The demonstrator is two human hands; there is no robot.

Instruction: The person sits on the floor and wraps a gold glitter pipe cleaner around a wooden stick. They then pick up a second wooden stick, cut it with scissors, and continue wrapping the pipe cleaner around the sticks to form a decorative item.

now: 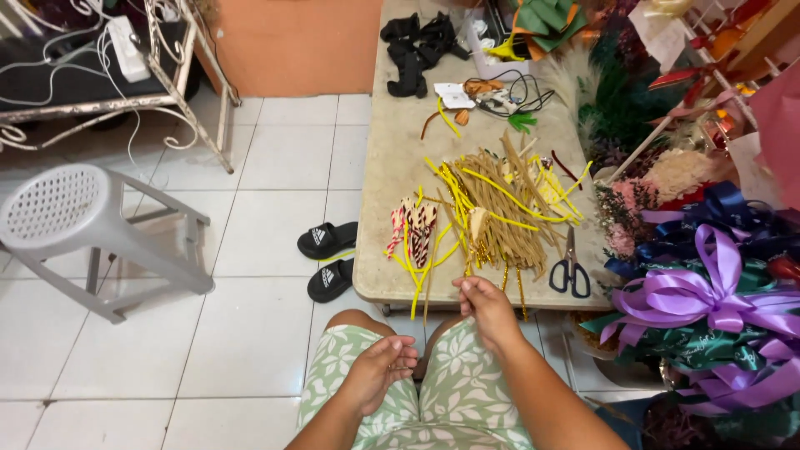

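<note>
Biggest risk I see here is the thin tan stem point(472, 265) slipping or dragging its neighbours along, since the right hand point(486, 307) only has it by the very tip and the rest runs straight up into the tangled pile of tan and yellow stems point(500, 208) on the bench point(392, 150). Pull at an angle and I'd guess half that pile slides toward the bench's near edge, maybe taking the scissors point(571, 268), just right of the pile, with it. The right hand's fingers point(467, 288) are closed in a pinch on that stem, right at the near edge of the bench. The left hand point(379, 371) sits low over the lap, well short of the bench, fingers curled loosely inward; I can't tell if anything's in them. The red-and-white patterned bits point(414, 227) lie just left of the pile, and the purple ribbon bow point(708, 296) is off past the bench's right side.
</note>
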